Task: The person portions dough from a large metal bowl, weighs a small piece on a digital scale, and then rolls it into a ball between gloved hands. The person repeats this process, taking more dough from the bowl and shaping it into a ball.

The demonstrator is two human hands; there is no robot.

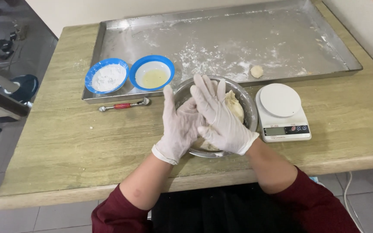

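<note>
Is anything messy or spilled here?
Yes, a little. Flour is scattered over the metal tray, not kept in the blue bowl. One small dough ball sits alone on the tray. The gloved hands, left and right, are over the dough in the steel bowl.

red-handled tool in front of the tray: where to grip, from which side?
Grip the red handle at mid-length, coming from above with fingers across its long axis. The tool lies flat on the table, left to right, with bare table on its near side. The tray rim sits close behind it, so probably approach from the near side.
</note>
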